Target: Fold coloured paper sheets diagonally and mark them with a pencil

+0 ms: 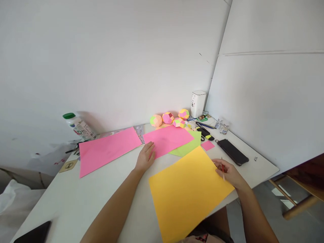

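Observation:
A yellow-orange sheet of paper (189, 192) lies in front of me, its near corner reaching past the table edge. My right hand (229, 172) is closed around a thin red pencil (223, 167) at the right edge of that sheet. The pencil stands nearly upright between the fingers. At the left end of a pink sheet (167, 139), my left hand (146, 158) rests with fingers stretched out and nothing gripped. A green sheet (188, 144) sticks out from under the pink one. Another pink sheet (108, 150) lies farther left.
Several faceted paper balls (167, 117) stand along the wall beside a white container (198, 104). A utility knife (205, 133), small glass jars (224, 128) and a black phone (233, 152) are on the right. A green-capped bottle (79, 126) leans at the back left.

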`<state>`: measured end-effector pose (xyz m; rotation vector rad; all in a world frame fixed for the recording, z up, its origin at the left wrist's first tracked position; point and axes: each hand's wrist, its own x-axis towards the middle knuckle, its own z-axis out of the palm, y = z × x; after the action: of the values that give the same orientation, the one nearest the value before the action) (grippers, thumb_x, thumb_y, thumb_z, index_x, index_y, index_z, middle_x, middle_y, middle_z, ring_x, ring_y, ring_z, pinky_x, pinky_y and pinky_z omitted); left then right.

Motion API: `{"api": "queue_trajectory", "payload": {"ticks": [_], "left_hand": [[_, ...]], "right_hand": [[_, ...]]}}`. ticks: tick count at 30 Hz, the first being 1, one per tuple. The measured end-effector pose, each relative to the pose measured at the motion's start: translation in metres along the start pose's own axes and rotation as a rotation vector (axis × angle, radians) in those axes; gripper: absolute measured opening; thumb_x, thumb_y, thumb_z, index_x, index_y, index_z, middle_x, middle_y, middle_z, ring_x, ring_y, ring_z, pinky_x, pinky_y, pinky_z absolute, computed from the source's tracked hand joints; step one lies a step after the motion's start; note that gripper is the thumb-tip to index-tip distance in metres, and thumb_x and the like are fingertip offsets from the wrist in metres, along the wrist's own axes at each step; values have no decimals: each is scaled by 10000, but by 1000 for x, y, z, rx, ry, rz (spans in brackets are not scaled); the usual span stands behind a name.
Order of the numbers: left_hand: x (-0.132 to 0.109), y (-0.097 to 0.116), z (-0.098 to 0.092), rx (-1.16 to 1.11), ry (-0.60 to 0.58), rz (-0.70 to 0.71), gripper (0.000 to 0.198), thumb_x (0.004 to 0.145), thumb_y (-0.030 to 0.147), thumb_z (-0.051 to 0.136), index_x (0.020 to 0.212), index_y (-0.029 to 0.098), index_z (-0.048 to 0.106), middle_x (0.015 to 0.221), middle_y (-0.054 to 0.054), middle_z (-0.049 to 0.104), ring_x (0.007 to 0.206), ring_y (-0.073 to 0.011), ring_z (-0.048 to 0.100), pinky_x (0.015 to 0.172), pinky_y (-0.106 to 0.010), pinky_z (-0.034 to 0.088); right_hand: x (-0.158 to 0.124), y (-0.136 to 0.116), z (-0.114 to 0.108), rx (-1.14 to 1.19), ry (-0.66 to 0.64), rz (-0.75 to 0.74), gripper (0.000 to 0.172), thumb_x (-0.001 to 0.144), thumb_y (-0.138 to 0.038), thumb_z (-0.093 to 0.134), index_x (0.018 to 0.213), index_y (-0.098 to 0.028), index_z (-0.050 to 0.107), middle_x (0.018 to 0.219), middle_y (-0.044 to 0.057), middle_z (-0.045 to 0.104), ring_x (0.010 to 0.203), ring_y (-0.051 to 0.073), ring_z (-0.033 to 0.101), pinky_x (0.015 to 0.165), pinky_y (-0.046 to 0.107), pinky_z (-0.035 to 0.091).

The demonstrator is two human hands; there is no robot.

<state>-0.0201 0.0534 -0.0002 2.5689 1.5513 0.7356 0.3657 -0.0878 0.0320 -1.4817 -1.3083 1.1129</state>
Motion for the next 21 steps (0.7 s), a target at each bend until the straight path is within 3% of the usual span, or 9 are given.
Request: {"api": "queue_trajectory", "payload": {"ticks": [2, 5, 7, 10, 12, 14, 16, 18, 21], "left_hand": [[-25, 18, -7, -51, -28, 99, 493, 977, 321, 210, 1351, 114, 456, 1454, -133, 417, 1372, -220, 347, 1134, -440, 313], [-70, 43, -20, -112, -120, 281, 461, 965, 379, 298, 1371, 221, 449, 1442, -51, 450, 1360, -190, 372, 1130, -388, 336], [-96, 54, -29, -139, -253, 441, 483, 964, 387, 342, 1426, 246, 368, 1486, -47, 380, 1373, -200, 351, 1130, -399, 335], [-118, 57, -39, -117, -366, 467, 511, 955, 393, 402, 1439, 236, 346, 1532, -72, 268, 1412, -248, 261, 1142, -459, 302], [-121, 55, -42, -132, -373, 454, 472, 957, 371, 402, 1405, 222, 403, 1516, -77, 307, 1408, -248, 272, 1144, -463, 298], [-119, 52, -42, -159, -361, 464, 424, 960, 345, 398, 1360, 219, 463, 1483, -78, 378, 1391, -240, 313, 1140, -462, 310], [-115, 51, -39, -176, -330, 494, 389, 963, 313, 401, 1325, 208, 497, 1454, -85, 425, 1373, -238, 350, 1127, -461, 334], [-114, 51, -37, -170, -293, 524, 372, 962, 284, 410, 1309, 192, 506, 1443, -96, 440, 1360, -241, 372, 1111, -461, 362], [-115, 51, -36, -129, -245, 526, 383, 958, 277, 429, 1324, 183, 485, 1454, -103, 421, 1356, -252, 378, 1085, -467, 400]], "right_hand": [[1, 2, 4, -61, 41, -3, 462, 697, -421, 695, 1094, -192, 635, 844, 35, 641, 755, 189, 582, 675, 319, 481], [2, 8, 11, -203, 99, -44, 388, 746, -391, 638, 1090, -213, 644, 755, 12, 612, 677, 172, 544, 645, 318, 463], [3, 10, 16, -307, 113, -84, 342, 784, -355, 592, 1098, -229, 643, 758, 14, 613, 653, 167, 533, 638, 318, 462], [3, 3, 21, -490, 144, -176, 309, 825, -342, 546, 1103, -242, 637, 908, 51, 640, 686, 178, 563, 694, 349, 492], [5, -6, 25, -589, 131, -259, 316, 864, -357, 504, 1144, -258, 613, 1054, 73, 634, 791, 204, 601, 796, 390, 503], [11, -17, 32, -642, 40, -324, 354, 898, -379, 463, 1221, -275, 562, 1220, 78, 592, 1017, 241, 595, 936, 427, 467], [19, -26, 41, -695, -105, -341, 419, 909, -419, 445, 1297, -269, 497, 1371, 81, 499, 1245, 266, 479, 1043, 449, 395], [30, -31, 52, -786, -258, -329, 471, 916, -431, 426, 1346, -239, 438, 1430, 101, 433, 1323, 274, 398, 1076, 457, 358], [48, -35, 67, -884, -386, -350, 436, 912, -355, 429, 1320, -203, 446, 1392, 126, 453, 1299, 276, 411, 1063, 446, 362]]}}
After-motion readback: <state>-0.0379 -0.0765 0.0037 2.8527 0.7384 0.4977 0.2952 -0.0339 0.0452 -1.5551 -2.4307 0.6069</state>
